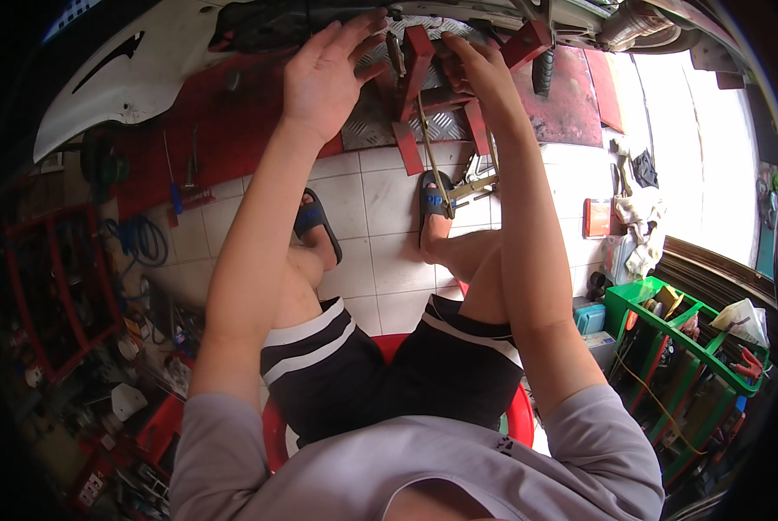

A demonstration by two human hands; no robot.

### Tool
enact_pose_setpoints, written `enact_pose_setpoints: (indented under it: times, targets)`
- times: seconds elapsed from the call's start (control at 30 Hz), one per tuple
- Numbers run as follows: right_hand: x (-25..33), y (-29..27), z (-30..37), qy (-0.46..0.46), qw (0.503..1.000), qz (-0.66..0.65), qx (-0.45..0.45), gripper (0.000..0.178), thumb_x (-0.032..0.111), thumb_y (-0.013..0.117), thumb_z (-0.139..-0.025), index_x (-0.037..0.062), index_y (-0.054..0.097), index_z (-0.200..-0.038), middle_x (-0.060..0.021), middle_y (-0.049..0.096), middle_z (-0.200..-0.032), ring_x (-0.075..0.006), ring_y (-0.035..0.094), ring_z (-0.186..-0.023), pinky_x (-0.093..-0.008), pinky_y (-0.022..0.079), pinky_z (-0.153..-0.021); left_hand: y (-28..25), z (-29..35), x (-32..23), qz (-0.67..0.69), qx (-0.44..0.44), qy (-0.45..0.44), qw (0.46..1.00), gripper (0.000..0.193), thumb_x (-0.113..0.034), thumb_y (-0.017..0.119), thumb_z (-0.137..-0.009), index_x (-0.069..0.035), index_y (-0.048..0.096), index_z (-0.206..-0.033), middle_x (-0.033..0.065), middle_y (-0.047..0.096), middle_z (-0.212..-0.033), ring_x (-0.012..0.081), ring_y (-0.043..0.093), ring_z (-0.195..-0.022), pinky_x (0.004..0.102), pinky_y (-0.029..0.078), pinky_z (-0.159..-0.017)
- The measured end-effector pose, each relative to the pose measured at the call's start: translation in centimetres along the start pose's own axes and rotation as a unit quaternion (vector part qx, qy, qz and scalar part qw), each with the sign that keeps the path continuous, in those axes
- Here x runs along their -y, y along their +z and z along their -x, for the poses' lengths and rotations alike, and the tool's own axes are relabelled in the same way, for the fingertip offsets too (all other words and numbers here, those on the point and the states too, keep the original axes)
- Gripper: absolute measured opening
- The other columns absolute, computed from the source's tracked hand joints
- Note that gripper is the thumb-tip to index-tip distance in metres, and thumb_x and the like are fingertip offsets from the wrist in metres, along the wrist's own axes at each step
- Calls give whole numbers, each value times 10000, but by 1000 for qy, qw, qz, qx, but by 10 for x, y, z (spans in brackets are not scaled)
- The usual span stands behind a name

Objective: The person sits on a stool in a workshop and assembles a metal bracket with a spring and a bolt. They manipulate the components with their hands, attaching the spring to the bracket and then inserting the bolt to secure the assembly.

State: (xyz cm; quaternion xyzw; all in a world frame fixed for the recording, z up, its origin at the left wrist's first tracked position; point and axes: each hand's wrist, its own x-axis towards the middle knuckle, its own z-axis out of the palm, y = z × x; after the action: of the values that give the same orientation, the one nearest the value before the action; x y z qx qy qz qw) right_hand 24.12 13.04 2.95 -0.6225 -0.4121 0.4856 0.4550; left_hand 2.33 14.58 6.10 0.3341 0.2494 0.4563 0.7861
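Observation:
My left hand [324, 87] is raised with its fingers spread, beside a small dark metal part [395, 54] on a red metal stand [417, 65]. A narrow gap seems to lie between the fingertips and that part; no object shows in the palm. On the stand's other side is my right hand [484, 78], its fingers bent inward. What those fingers hold, if anything, is hidden behind the hand. Below the stand hangs a thin brass-coloured rod frame [435, 161], between my forearms.
A white vehicle body panel [128, 74] and dark underparts span the far side above a red platform [250, 100]. A screwdriver [174, 187] and blue hose [141, 240] lie left. At right stands a green tool rack [649, 304]. I sit on a red stool [521, 417].

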Motion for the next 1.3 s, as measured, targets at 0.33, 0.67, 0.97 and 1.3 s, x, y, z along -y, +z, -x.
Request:
enact_pose_setpoints:
  times: [0.33,0.67,0.97,1.3]
  targets:
    - [3,2,2,-3,1000,-7,-2,479,471,629,-842,-6,661,-864,-45,598,-699,-134,559,-619,-266,456,-586,-4,-2,5,-83,-34,-13,996,495,-436,354,-975,-83,578,-1239,59,579,-1293,171,454,-1244,366,321,-1025]
    - [3,4,0,11,1000,-2,-13,484,475,635,-834,-8,653,-859,-53,612,-713,-143,569,-634,-278,465,-602,-15,-3,12,-171,-57,-17,983,468,-436,360,-993,-120,583,-1256,14,557,-1325,134,461,-1207,341,326,-998]
    - [5,4,2,26,999,9,-23,471,485,631,-834,17,641,-884,-44,619,-731,-138,570,-642,-281,456,-589,-10,-3,14,-168,-49,-8,984,470,-409,344,-999,-95,572,-1265,34,541,-1335,143,458,-1215,351,325,-1008]
    - [11,8,5,10,1000,-6,-29,444,465,619,-847,23,638,-887,-30,603,-708,-123,557,-631,-272,439,-564,-13,-3,12,-93,-7,-33,995,482,-417,343,-998,-72,613,-1198,43,519,-1367,156,422,-1248,358,319,-1024]
